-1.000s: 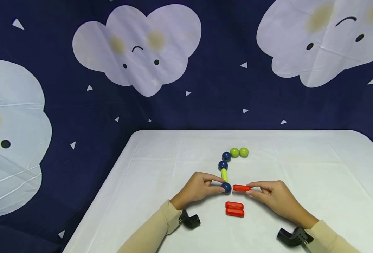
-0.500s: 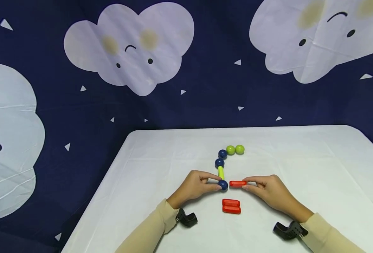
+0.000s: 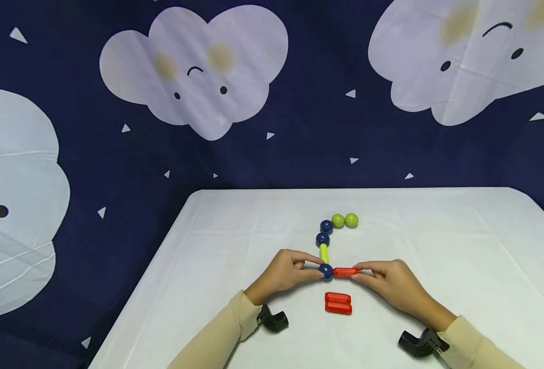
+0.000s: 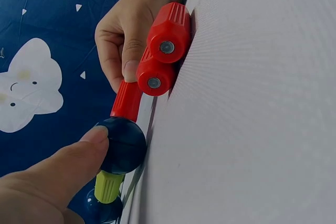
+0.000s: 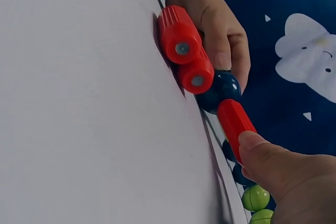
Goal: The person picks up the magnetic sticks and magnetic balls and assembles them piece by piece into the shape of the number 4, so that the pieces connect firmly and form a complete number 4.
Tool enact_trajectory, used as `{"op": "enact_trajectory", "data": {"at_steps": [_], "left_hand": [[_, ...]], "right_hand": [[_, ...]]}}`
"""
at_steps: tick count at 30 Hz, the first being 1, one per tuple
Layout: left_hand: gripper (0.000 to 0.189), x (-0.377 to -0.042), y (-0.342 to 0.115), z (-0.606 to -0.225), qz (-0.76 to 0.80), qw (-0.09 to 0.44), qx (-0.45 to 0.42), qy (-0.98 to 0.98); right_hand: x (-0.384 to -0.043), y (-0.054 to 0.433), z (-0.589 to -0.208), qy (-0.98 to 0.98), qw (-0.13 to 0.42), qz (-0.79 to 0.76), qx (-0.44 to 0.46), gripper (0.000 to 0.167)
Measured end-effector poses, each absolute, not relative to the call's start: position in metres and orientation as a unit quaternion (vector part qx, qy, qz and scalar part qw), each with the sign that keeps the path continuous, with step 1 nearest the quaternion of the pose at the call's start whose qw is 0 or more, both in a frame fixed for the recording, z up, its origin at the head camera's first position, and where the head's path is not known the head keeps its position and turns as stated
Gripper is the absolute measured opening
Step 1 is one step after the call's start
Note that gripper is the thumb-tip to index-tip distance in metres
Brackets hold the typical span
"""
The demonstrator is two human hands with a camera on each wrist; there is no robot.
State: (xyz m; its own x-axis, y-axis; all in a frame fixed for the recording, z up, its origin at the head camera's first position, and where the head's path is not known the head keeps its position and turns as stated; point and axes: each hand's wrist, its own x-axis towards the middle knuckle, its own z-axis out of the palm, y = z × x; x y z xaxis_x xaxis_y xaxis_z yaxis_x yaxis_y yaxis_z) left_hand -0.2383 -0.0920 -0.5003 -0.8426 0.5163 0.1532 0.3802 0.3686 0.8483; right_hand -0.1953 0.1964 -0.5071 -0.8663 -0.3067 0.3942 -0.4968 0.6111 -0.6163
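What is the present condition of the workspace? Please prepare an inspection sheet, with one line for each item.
Surface: white cloth-covered table, with faint creases.
Job's things: a glossy dark blue ball touches a red ridged plastic-looking bar and a yellow-green plastic-looking bar; beyond the latter come two more dark blue balls, then two glossy lime-green balls. Two other red bars lie side by side, nearer the person.
Clutter: nothing seen.
Grippers: left hand pinches the ball between the two bars; right hand pinches the touching red bar near its far end.
Cables: nothing seen.
Surroundings: dark blue fabric backdrop with white clouds.
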Motion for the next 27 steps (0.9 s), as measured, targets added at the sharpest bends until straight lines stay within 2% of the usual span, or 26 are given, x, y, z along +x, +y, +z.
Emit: {"op": "enact_trajectory", "data": {"at_steps": [10,27], "left_hand": [[0.031,-0.2376,-0.0910,-0.5002,0.487,0.065,0.265,0.830],[0.026,-0.2358,-0.0907,-0.5003,0.504,0.067,0.262,0.820]], "right_hand": [[-0.1951,0.1936,-0.5094,-0.882,0.132,0.383,0.240,0.014],[-0.1934,0.1926,-0.5086,-0.888,0.116,0.380,0.231,0.015]]}}
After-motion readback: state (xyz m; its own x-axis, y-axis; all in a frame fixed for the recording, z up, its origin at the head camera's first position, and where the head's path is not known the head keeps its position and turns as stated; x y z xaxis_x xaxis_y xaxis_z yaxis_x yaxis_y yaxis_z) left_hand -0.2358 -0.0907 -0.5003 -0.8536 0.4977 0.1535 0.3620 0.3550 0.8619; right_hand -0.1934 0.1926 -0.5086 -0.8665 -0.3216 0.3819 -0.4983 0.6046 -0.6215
